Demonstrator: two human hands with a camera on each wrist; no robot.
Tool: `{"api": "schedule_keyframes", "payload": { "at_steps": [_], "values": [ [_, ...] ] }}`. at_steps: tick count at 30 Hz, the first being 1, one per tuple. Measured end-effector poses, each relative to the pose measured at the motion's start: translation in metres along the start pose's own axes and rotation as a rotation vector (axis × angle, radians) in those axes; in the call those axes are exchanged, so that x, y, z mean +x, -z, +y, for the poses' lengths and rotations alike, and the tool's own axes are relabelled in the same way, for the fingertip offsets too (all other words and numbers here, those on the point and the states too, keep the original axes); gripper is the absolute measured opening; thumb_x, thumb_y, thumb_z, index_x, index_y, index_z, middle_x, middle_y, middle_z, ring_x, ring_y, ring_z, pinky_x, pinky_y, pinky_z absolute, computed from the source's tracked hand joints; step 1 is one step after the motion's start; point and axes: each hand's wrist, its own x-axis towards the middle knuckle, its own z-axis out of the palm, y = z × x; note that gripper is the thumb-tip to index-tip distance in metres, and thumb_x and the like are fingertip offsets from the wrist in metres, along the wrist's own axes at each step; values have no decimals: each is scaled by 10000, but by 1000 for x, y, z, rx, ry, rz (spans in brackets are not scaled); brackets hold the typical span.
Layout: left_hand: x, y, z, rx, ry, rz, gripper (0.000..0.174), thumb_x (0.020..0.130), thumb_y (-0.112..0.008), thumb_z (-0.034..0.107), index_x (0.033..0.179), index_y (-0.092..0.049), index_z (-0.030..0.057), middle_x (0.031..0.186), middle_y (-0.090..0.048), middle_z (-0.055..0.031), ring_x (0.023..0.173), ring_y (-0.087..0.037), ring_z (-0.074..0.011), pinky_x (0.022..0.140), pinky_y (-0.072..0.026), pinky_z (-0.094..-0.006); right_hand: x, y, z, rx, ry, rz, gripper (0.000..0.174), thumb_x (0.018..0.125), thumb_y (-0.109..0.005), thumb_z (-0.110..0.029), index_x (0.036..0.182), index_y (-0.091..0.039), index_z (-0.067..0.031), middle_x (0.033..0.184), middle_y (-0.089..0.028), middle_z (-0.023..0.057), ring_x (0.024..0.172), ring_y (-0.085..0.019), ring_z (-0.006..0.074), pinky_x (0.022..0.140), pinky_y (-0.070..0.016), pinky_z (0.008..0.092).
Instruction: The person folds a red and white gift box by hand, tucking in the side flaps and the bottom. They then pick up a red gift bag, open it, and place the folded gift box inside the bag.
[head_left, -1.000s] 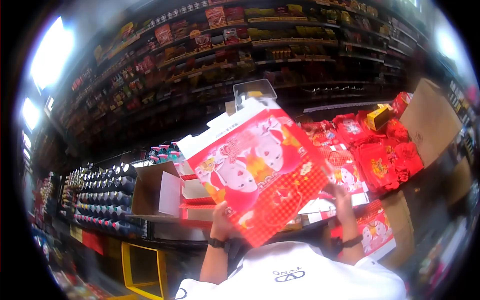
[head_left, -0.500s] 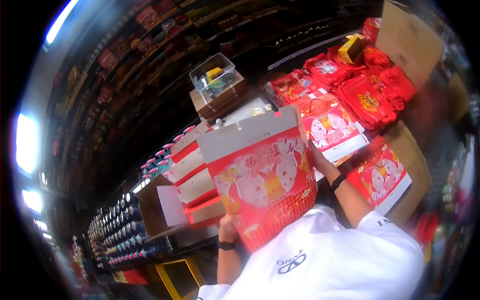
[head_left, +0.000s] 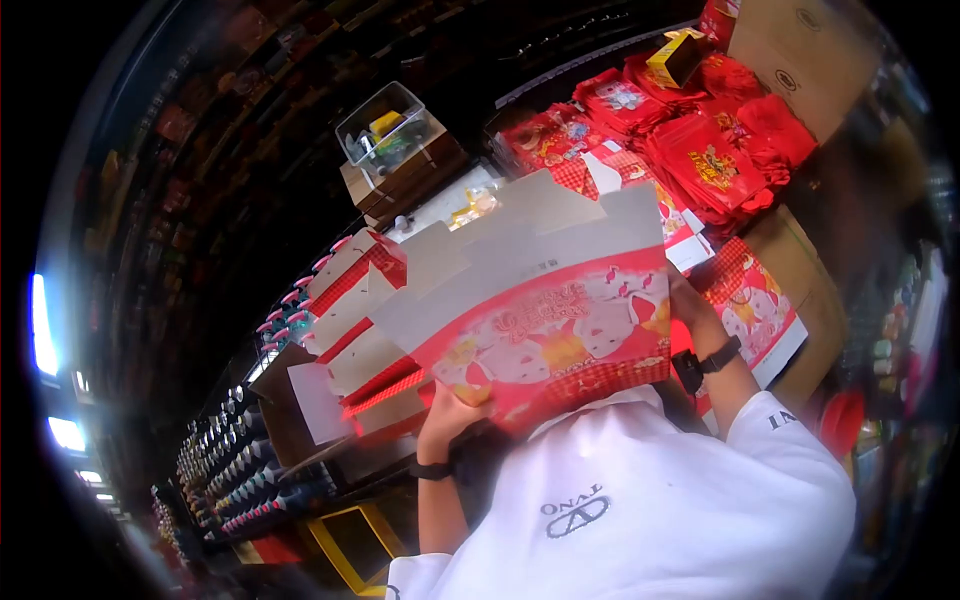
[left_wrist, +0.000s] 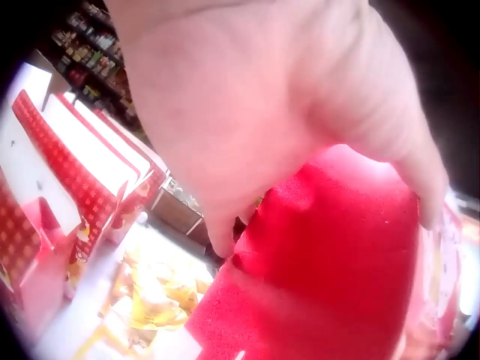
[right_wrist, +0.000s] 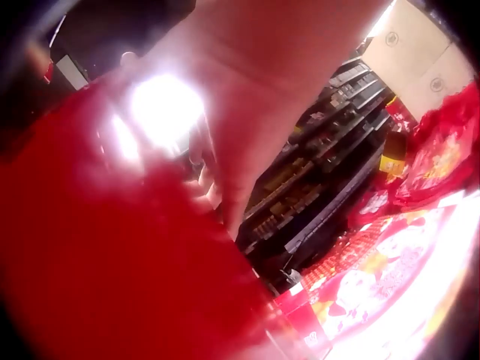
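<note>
I hold a red gift carton (head_left: pixel 560 335) printed with cartoon figures in front of my chest, tilted, with its grey cardboard flaps (head_left: pixel 520 250) pointing away from me. My left hand (head_left: pixel 448 412) grips its lower left corner from beneath. My right hand (head_left: pixel 690 310) holds its right edge. In the left wrist view the left hand (left_wrist: pixel 247 150) lies against the carton's red surface (left_wrist: pixel 322 277). The right wrist view shows the right hand (right_wrist: pixel 225 150) against the same red carton (right_wrist: pixel 97 270), which fills most of the frame.
A stack of folded red and white cartons (head_left: pixel 355 330) stands just beyond the left hand. A clear plastic bin (head_left: pixel 385 125) sits on a brown box. Red packages (head_left: pixel 700 150) pile up at the right beside a large cardboard box (head_left: pixel 800 60). Dark bottles (head_left: pixel 230 450) fill a low shelf.
The carton has swung from nearly upright to lying wide across my chest, its grey flaps now spread open on the far side. Both hands kept their hold; the view turned downward.
</note>
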Motion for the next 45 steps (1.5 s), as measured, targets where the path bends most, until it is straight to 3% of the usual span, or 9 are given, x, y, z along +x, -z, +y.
{"api": "schedule_keyframes", "payload": {
  "at_steps": [7,13,18,19,25,28,33,37,45],
  "values": [
    [-13,-6,-8,154,-41,3,591,725,-927,74,1244,-652,11,1192,-720,-76,1081,-677,-197,963,-544,-358,-26,-4,4,139,45,-95,1155,795,-815,-687,1586,-345,11,1506,-511,100,1386,-484,205,1154,-412,395],
    [-37,8,-27,276,9,-116,615,741,-951,126,1273,-663,16,1184,-719,-92,1096,-667,-228,974,-531,-365,-23,-31,-2,-136,-72,-54,1028,788,-873,-340,1609,-346,-15,1507,-526,99,1406,-464,217,1160,-400,387],
    [-57,11,-32,-90,40,17,1135,645,-1011,198,1561,-356,58,1505,-514,-73,1362,-490,-223,1142,-424,-366,-20,-42,11,-210,-128,-52,1011,762,-879,-205,1613,-363,-26,1522,-522,93,1414,-472,232,1156,-408,380],
    [-58,16,-30,-138,123,-17,1405,577,-1051,285,1644,-157,101,1657,-325,-83,1488,-362,-246,1223,-334,-401,-21,-41,16,-205,-141,-49,1008,762,-882,-194,1612,-366,-27,1518,-524,92,1409,-476,232,1153,-411,379],
    [-53,17,-4,-432,-91,157,1348,739,-824,726,1698,-73,149,1756,-138,-107,1614,-169,-290,1280,-210,-508,-23,-32,34,-105,-156,-83,968,801,-890,-232,1601,-384,-32,1474,-540,84,1348,-509,214,1115,-435,363],
    [-50,19,-1,-582,-44,133,1133,882,-694,714,1696,-132,160,1748,-172,-118,1609,-197,-287,1271,-235,-500,-19,-51,24,-196,-36,-37,947,834,-872,-313,1593,-383,-27,1442,-549,73,1302,-531,205,1102,-437,354],
    [-43,5,-17,-374,-101,173,770,922,-697,40,1609,-357,115,1635,-376,-121,1518,-363,-219,1227,-353,-382,-15,-62,50,-193,7,95,945,870,-842,-421,1582,-375,-13,1424,-555,82,1302,-531,205,1113,-425,355],
    [-38,-3,-27,-406,-102,194,953,856,-839,125,1638,-294,99,1581,-424,-137,1463,-428,-240,1215,-354,-362,-9,-63,54,-171,10,69,936,892,-828,-458,1570,-377,4,1408,-557,90,1306,-528,209,1116,-425,369],
    [-25,0,-52,-337,-52,302,845,893,-814,91,1558,-295,52,1499,-462,-161,1375,-508,-235,1161,-429,-355,6,-94,24,-177,202,127,937,1026,-419,-710,1635,-283,-11,1636,-395,162,1526,-344,276,1252,-253,427]
  ]
}}
